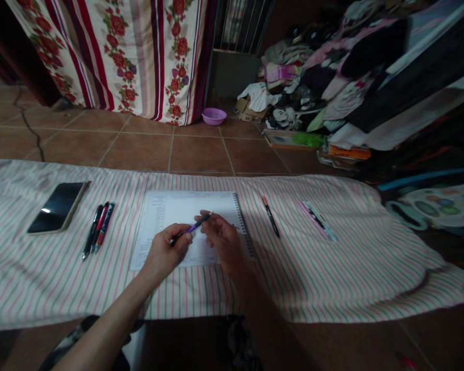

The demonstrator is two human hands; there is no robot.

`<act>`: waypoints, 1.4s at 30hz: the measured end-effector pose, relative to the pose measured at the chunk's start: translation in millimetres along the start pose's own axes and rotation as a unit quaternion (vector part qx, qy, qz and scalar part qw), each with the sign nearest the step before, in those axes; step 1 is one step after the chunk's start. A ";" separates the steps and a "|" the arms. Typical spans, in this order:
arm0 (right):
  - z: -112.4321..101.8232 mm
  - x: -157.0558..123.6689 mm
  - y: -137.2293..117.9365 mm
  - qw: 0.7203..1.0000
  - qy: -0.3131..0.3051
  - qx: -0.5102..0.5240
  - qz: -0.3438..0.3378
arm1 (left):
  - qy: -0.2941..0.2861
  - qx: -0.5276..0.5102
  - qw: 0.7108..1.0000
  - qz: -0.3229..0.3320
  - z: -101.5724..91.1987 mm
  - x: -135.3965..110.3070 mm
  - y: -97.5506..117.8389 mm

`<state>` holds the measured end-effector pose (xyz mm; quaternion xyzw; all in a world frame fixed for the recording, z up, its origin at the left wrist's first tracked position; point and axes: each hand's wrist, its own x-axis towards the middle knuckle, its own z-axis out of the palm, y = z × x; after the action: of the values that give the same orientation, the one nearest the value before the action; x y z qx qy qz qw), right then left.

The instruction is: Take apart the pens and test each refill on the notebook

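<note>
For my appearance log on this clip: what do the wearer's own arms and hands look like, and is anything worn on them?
The left forearm and right forearm are bare, with no sleeve in view. The left hand and right hand are ungloved. No ring, watch or bracelet shows, though the light is dim.

Head camera — looking down, forward, close

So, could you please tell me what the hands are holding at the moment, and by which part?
A purple pen, over the notebook: the left hand grips its dark end, the right hand pinches the other end.
</note>
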<state>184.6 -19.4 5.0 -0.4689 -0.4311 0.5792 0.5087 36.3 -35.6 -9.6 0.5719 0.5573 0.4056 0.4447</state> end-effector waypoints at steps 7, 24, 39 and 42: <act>-0.9 -0.3 1.3 1.000 0.002 0.014 0.002 | -0.014 -0.015 1.000 -0.010 -0.1 -0.3 1.3; 0.4 -2.3 -1.4 0.999 -0.001 0.041 0.031 | -0.040 -0.013 0.999 -0.001 -6.8 0.1 5.6; 7.1 -1.6 -1.3 0.998 0.050 0.019 0.026 | -0.015 0.167 0.980 0.109 -12.4 -0.2 12.0; 6.9 -1.8 -1.6 0.998 0.051 0.009 0.028 | -0.020 0.170 0.979 0.113 -12.9 -0.1 13.1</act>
<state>178.2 -21.1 8.1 -0.5052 -0.3865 0.5724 0.5174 27.6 -34.7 6.5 0.7062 0.5415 0.3409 0.3031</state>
